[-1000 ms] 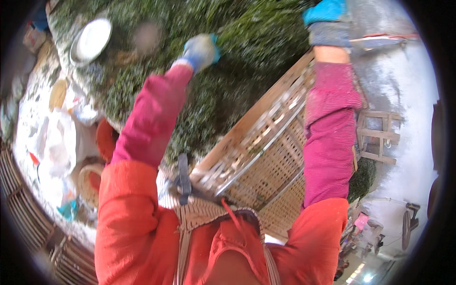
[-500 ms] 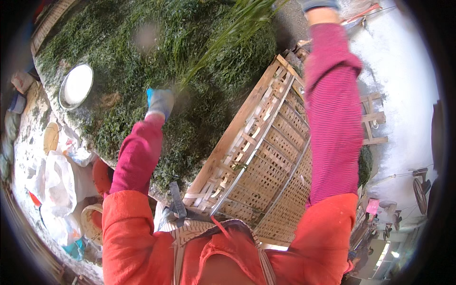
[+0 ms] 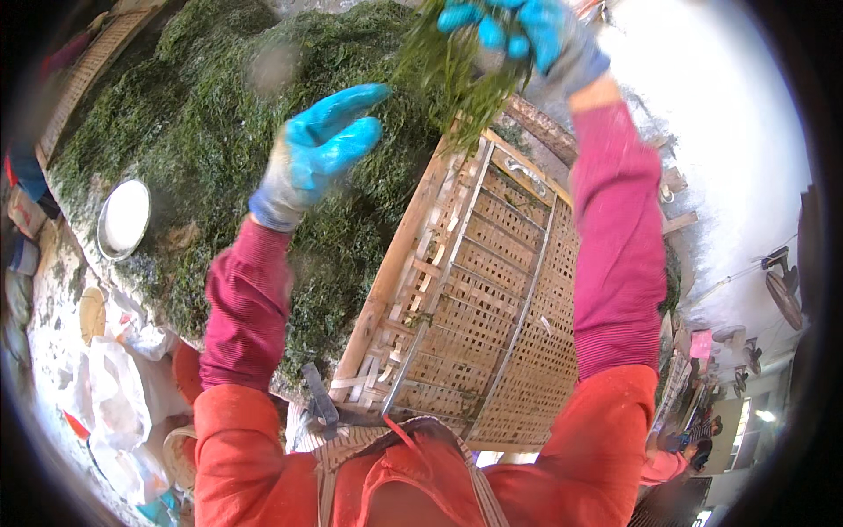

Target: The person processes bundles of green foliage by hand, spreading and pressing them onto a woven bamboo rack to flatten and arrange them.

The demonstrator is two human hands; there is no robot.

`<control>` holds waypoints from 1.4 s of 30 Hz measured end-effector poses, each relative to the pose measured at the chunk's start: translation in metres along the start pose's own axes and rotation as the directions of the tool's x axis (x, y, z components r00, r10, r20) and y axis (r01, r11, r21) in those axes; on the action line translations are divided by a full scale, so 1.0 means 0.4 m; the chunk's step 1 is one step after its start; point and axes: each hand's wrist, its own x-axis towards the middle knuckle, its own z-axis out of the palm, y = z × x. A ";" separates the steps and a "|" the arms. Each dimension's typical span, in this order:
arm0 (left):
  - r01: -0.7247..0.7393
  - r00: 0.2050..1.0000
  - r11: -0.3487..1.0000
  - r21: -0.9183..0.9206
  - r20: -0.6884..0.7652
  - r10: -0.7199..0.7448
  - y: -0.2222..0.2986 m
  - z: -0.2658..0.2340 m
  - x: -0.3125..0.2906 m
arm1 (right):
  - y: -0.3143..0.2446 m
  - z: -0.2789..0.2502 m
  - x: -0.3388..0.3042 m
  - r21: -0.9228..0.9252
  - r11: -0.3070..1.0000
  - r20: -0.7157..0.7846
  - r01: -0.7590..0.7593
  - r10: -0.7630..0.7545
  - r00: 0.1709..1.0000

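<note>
My right hand (image 3: 549,39), in a blue-coated glove, is raised at the top of the view and closed round a bunch of stringy green seaweed (image 3: 457,83). The strands hang down below its fingers, over the far end of the woven rack. My left hand (image 3: 320,154), gloved alike, hovers over the large heap of seaweed (image 3: 255,97) with its fingers stretched out and nothing in them. The slatted bamboo rack (image 3: 492,307) leans at a slant between my arms, with a few green bits stuck on it.
A white bowl (image 3: 125,220) sits at the heap's left edge. White plastic bags (image 3: 123,395) and a red tub (image 3: 186,371) stand lower left. Another woven tray (image 3: 88,79) is at the far left. A wall fan (image 3: 783,294) and a person (image 3: 667,465) show at right.
My left hand has lifted off the heap, its fingers opening. My right hand has come down and nearer, with the seaweed now bunched and hanging from it instead of stretched between both hands.
</note>
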 end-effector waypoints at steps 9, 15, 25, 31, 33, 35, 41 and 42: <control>0.439 0.867 0.513 -0.738 0.197 -0.457 -0.338 0.157 -0.124 | 0.480 0.432 -0.617 0.738 0.457 0.256 -0.496 0.491 0.833; 0.234 0.970 0.916 -0.325 0.140 -0.198 -0.347 0.332 0.181 | 0.570 0.131 -0.663 0.751 0.648 -0.228 -0.124 0.431 0.873; 0.224 0.971 0.171 0.959 -0.204 -0.127 -0.621 0.307 0.421 | 0.960 -0.254 -0.709 0.311 0.661 -0.096 -0.683 0.736 0.670; -0.084 0.959 -0.174 0.981 0.032 -0.281 -0.738 0.515 0.362 | 0.900 -0.335 -0.712 -0.026 0.690 0.039 -0.723 0.724 0.689; -0.087 0.966 -0.043 0.995 0.074 -0.248 -0.759 0.475 0.363 | 0.907 -0.402 -0.816 -0.001 0.626 -0.109 -0.779 0.775 0.623; -0.192 0.951 0.117 0.974 0.214 -0.224 -0.778 0.467 0.383 | 1.027 -0.551 -1.049 0.050 0.630 -0.356 -0.775 0.736 0.575; -0.494 0.869 -0.003 0.869 0.494 0.018 -0.763 0.399 0.318 | 0.979 -0.309 -0.887 -0.632 0.566 -0.672 -0.530 -0.059 0.738; -0.564 0.821 0.124 0.817 0.571 -0.028 -0.791 0.398 0.304 | 0.957 -0.245 -0.825 -0.736 0.629 -0.485 -0.249 -0.234 0.843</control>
